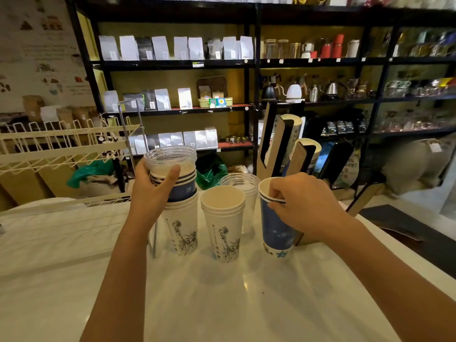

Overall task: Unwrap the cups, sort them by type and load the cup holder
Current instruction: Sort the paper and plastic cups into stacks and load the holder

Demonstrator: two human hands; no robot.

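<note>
My left hand grips a mixed stack of cups: clear plastic cups on top, blue paper cups under them, white printed cups at the bottom resting on the counter. A separate stack of white printed cups stands in the middle. Behind it stands a stack of clear plastic cups. My right hand pinches the rim of a blue paper cup standing on the counter. The wooden cup holder rises just behind, with cups in its slanted slots.
The white counter spreads in front of me. A cream wire rack stands at the left. Black shelves with bags, kettles and jars fill the back. The counter's right edge drops to a dark floor.
</note>
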